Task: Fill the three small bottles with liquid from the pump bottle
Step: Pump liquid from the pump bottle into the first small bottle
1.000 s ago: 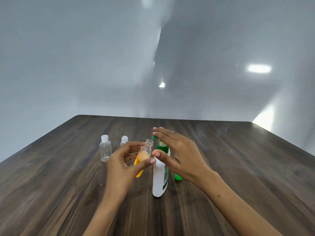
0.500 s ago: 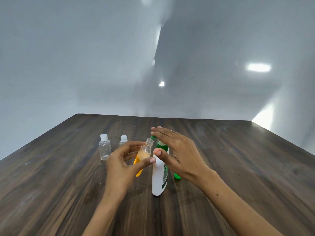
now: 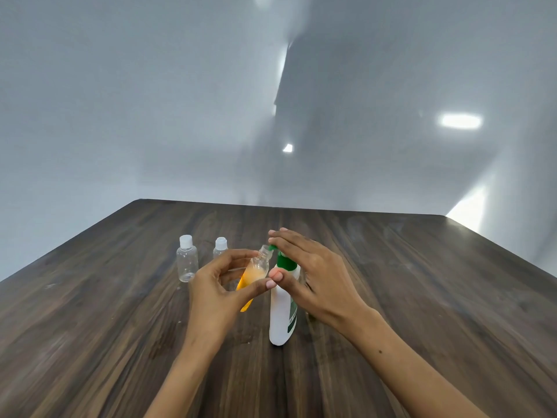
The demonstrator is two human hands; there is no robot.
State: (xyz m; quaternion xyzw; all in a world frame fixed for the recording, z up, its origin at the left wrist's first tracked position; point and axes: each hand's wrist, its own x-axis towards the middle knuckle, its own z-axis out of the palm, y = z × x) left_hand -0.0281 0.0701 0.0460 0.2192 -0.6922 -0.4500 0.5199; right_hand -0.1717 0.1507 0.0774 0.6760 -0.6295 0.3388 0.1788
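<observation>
A person's left hand point(image 3: 223, 285) pinches one uncapped small bottle point(image 3: 256, 268), tilted and partly filled with orange liquid, its mouth at the green nozzle point(image 3: 272, 247) of the single white pump bottle point(image 3: 281, 309) standing on the wooden table point(image 3: 422, 297). The right hand point(image 3: 316, 273), fingers laid flat, presses the pump head, thumb against the bottle's neck. Two more small clear bottles, one point(image 3: 187, 263) in full view and another point(image 3: 220, 250) partly hidden, stand capped and empty just beyond the left hand.
</observation>
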